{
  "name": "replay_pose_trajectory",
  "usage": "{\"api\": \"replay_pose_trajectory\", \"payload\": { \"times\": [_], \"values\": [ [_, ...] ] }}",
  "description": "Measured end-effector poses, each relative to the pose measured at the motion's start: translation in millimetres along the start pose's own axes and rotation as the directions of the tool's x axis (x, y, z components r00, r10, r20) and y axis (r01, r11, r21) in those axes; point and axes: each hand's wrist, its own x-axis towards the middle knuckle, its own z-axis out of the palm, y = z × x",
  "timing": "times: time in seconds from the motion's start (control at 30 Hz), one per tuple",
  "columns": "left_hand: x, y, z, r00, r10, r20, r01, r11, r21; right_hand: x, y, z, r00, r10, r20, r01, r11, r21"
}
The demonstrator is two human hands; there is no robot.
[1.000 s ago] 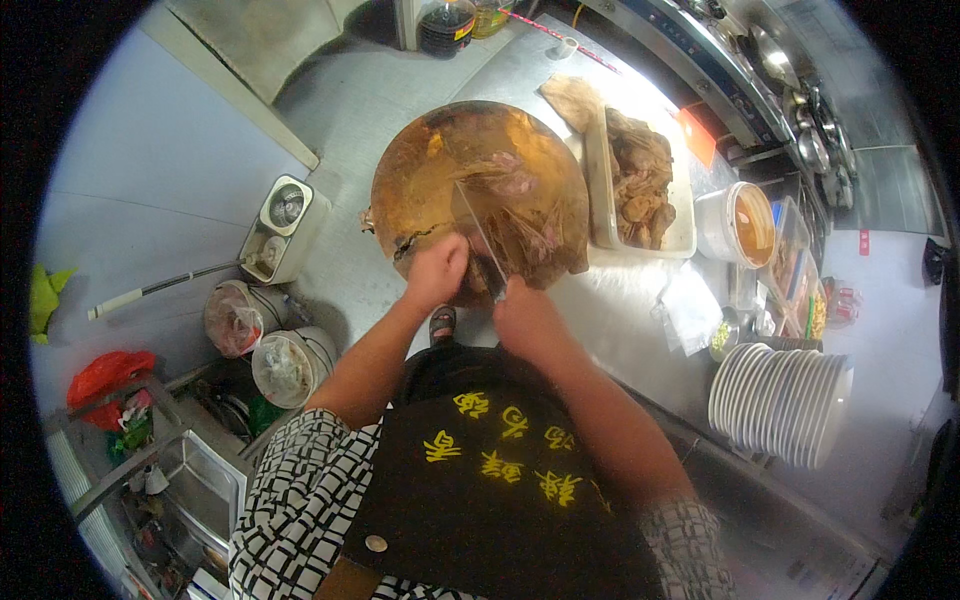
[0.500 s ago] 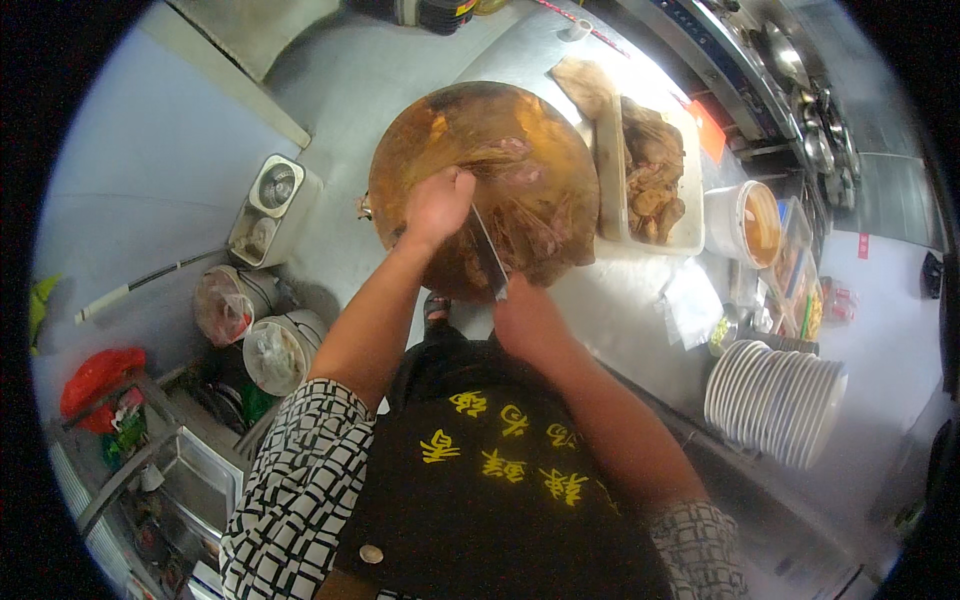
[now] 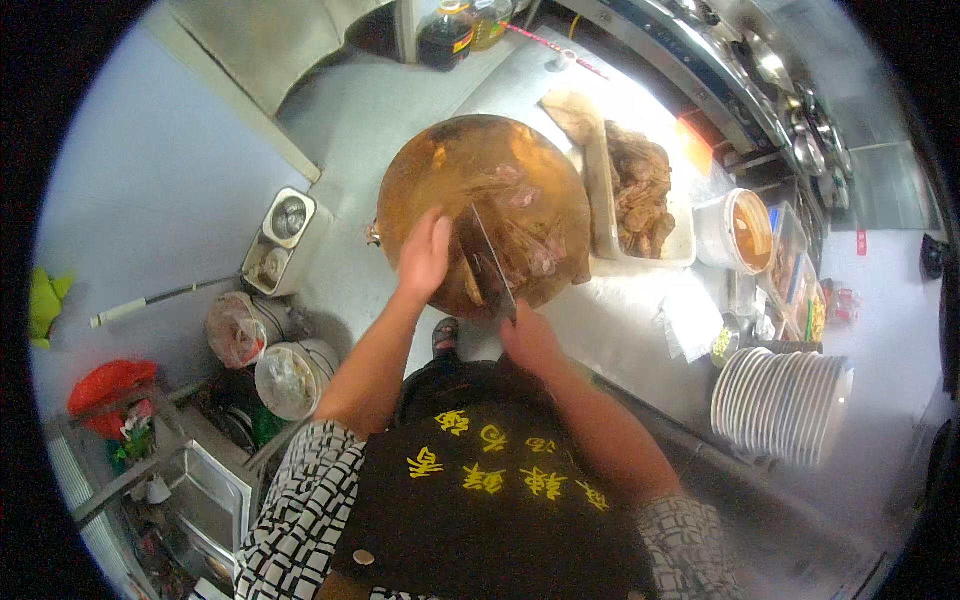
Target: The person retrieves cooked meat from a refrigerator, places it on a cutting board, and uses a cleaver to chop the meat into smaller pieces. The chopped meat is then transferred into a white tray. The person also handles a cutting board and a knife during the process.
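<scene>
A round wooden chopping block (image 3: 440, 160) stands on the metal counter in front of me. My right hand (image 3: 527, 338) grips a cleaver (image 3: 489, 258) near the block's front edge, its blade pointing away over the block. Just left of the blade, my left hand (image 3: 427, 258) is held with its fingers stretched out and nothing in it. Brown and pinkish pieces of cooked meat (image 3: 540, 254) lie on the block right of the cleaver. Others lie close along the blade, partly covered by it.
Right of the block is a white tub (image 3: 683, 246) of browned meat (image 3: 642, 190). A bucket (image 3: 722, 238) and a row of white plates (image 3: 770, 405) stand farther right. Lidded buckets (image 3: 292, 378) and a steel basin (image 3: 202, 490) are at the left. Dark bottles (image 3: 445, 40) stand at the back.
My left hand has come back from over the block's middle, its closed fingers now stretched out. The cleaver stays in my right hand, its blade now showing broader. The whole view has shifted slightly.
</scene>
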Motion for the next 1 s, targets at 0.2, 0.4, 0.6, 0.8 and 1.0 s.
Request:
{"api": "replay_pose_trajectory", "payload": {
  "times": [0.2, 0.4, 0.6, 0.8, 1.0],
  "values": [
    [-84, 15, -17, 0.971, -0.073, 0.226, 0.069, 0.997, 0.026, -16, 17, 9, 0.966, -0.045, -0.253, 0.108, 0.965, 0.241],
    [-83, 22, -7, 0.975, 0.017, 0.223, -0.036, 0.996, 0.083, -42, 60, -12, 0.939, 0.107, -0.327, 0.011, 0.941, 0.340],
    [-84, 20, -15, 0.980, 0.061, 0.190, -0.076, 0.995, 0.071, -132, 135, -1, 0.837, 0.312, -0.449, -0.211, 0.942, 0.260],
    [-81, 25, -10, 0.968, 0.038, 0.246, -0.062, 0.994, 0.093, -141, 204, 12, 0.811, 0.395, -0.432, -0.441, 0.898, -0.007],
    [-78, 31, -11, 0.965, -0.004, 0.264, -0.023, 0.995, 0.099, -108, 261, 11, 0.798, 0.380, -0.467, -0.450, 0.892, -0.043]
  ]
}}
